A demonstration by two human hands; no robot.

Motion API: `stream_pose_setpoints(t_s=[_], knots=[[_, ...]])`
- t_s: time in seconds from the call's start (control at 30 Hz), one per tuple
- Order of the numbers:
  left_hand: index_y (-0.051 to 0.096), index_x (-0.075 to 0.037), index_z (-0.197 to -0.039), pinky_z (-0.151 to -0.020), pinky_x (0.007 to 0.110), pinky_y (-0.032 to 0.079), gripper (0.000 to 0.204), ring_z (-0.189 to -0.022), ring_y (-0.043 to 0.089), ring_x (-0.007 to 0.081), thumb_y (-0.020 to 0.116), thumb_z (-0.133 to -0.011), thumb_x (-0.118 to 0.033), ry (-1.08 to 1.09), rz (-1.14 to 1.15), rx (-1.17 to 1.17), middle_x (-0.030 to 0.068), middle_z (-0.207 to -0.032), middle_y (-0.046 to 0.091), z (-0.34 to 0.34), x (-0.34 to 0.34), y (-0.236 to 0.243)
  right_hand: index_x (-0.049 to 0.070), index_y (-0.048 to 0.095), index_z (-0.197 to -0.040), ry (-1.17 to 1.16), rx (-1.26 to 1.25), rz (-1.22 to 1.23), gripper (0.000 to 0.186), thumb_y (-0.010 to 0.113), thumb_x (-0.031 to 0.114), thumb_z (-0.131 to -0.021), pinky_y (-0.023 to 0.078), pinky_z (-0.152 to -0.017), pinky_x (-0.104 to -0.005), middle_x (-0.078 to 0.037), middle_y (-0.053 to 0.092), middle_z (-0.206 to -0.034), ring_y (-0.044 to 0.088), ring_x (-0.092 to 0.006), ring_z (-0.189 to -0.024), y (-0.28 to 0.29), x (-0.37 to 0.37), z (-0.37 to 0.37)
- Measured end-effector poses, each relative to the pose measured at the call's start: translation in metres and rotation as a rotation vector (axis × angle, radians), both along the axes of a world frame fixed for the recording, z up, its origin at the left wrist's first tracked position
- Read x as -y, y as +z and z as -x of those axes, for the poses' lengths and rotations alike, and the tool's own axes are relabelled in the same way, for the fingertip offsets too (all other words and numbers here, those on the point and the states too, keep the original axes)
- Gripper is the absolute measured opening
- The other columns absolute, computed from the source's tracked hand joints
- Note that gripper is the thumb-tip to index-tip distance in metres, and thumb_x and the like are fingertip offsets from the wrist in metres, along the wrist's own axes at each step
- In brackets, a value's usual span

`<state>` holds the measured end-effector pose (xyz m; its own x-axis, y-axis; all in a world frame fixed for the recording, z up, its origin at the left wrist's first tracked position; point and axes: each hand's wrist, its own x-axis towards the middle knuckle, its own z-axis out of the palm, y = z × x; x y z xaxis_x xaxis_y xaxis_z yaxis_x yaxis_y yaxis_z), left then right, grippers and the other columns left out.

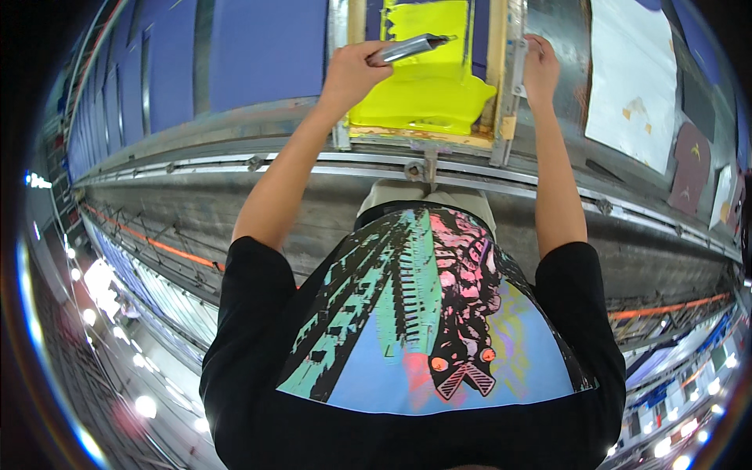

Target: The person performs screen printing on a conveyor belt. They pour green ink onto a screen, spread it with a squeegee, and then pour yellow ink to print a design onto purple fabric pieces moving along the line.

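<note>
My left hand (pixel 354 74) is closed round the left end of a squeegee (pixel 409 48) with a metal holder. The squeegee is tilted, its right end reaching over the screen. Bright yellow ink (pixel 415 106) lies thick on the near part of the screen, with a thinner yellow area beyond it. A screen printing frame (pixel 499 66) with pale, ink-stained sides surrounds the ink. At its right side, my right hand (pixel 540 72) has its fingers curled against the metal edge; the fingertips are partly hidden.
Purple-blue fabric panels (pixel 266 55) lie along the long table to the left. On the right are a white sheet (pixel 630 78) with tan spots and a maroon piece (pixel 691 168). A metal rail (pixel 329 167) runs along the table's near edge, close to my body.
</note>
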<state>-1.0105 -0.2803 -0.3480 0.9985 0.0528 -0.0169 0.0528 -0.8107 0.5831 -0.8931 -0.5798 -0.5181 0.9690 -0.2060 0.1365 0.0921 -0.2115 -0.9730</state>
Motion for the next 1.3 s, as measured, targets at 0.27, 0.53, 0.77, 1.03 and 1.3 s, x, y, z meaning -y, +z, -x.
stream_pose_setpoints(t_s=[0.27,0.53,0.77,1.03,1.3], knots=[[0.077,-0.021,-0.118,-0.065,0.037,0.053,0.042,-0.066,0.065,0.0247,0.067,-0.078,-0.012,-0.030,-0.187,-0.044,0.0111,-0.073,0.066,-0.018,0.016,-0.006,0.010,0.072,-0.110,-0.036,-0.103,0.117,0.021,0.055,0.019,-0.101,0.051,-0.075,-0.0453,-0.020,0.071,-0.086,0.069,-0.0387,-0.079,-0.003,-0.001,-0.004],[0.076,-0.017,-0.117,-0.080,0.043,0.059,0.040,-0.085,0.072,0.0312,0.067,-0.079,-0.013,-0.175,-0.438,-0.016,0.0091,-0.090,0.076,-0.133,0.007,-0.016,0.012,0.072,-0.109,-0.022,-0.153,0.110,0.021,0.054,0.019,-0.101,0.050,-0.072,-0.0454,-0.020,0.068,-0.082,0.067,-0.0378,-0.074,0.008,-0.003,0.001],[0.076,-0.022,-0.118,-0.077,0.040,0.058,0.041,-0.084,0.071,0.0303,0.069,-0.078,-0.014,-0.160,-0.518,0.081,0.0091,-0.092,0.074,-0.176,0.016,-0.037,0.012,0.071,-0.110,-0.013,-0.216,0.063,0.020,0.055,0.020,-0.101,0.049,-0.070,-0.0431,-0.018,0.065,-0.075,0.065,-0.0333,-0.068,0.018,-0.005,0.003],[0.079,-0.026,-0.105,-0.074,0.042,0.057,0.039,-0.084,0.071,0.0269,0.067,-0.079,0.001,-0.177,-0.549,0.333,0.0035,-0.097,0.076,-0.024,0.033,-0.097,0.009,0.072,-0.111,-0.037,-0.169,0.041,0.022,0.055,0.021,-0.102,0.048,-0.069,-0.0381,-0.013,0.064,-0.074,0.061,-0.0245,-0.067,0.011,-0.001,0.002],[0.079,-0.018,-0.109,-0.080,0.040,0.055,0.035,-0.093,0.070,0.0272,0.070,-0.077,-0.007,-0.172,-0.450,0.136,0.0066,-0.101,0.076,-0.068,0.024,-0.060,0.010,0.071,-0.111,-0.029,-0.201,0.038,0.020,0.055,0.019,-0.103,0.046,-0.063,-0.0403,-0.015,0.061,-0.069,0.059,-0.0267,-0.061,0.019,-0.001,0.002]])
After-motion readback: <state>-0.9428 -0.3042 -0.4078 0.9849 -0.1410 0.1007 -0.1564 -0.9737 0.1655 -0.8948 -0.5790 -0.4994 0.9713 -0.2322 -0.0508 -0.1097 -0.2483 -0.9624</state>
